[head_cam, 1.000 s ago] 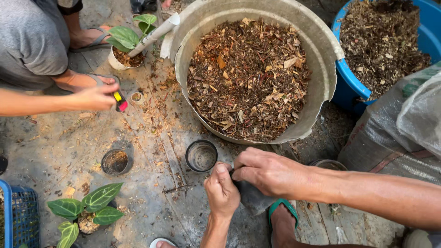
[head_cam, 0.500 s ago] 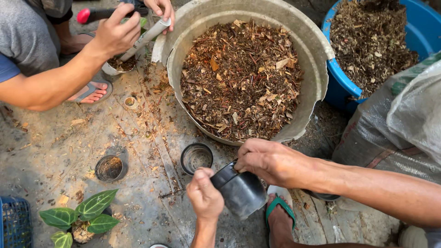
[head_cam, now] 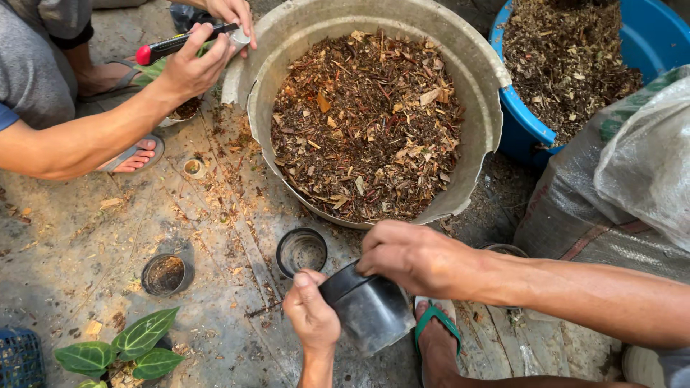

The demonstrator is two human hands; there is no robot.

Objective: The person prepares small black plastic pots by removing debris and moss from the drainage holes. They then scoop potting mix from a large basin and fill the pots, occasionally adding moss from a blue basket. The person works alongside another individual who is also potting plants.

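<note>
Holding a small black plastic nursery pot low over the concrete floor, the person's two bare hands share it. The left hand is curled round the pot's side near its rim, thumb up. The right hand comes over the top, fingers closed on the rim at the mouth, which tilts up and to the left. The pot hangs just in front of a large grey basin heaped with brown bark and leaf mix.

To handle it well, it seems wise to keep the left hand steady as the support and let the right hand work at the rim, since thin plastic will flex if squeezed hard. Keeping the mouth turned upward should stop anything inside from spilling.

An empty black pot stands on the floor just beside the left hand, and another pot with soil sits further left. A blue tub of similar mix stands behind the basin, beside a woven sack.

Hard to make out: the held pot's inside is covered by the right hand, so what the fingers grip within, and whether it holds soil, cannot be told. A green sandal is partly behind the pot. Another person's hands at top left hold a red-tipped tool, its use unclear. A leafy plant is cut off at the bottom left edge.
</note>
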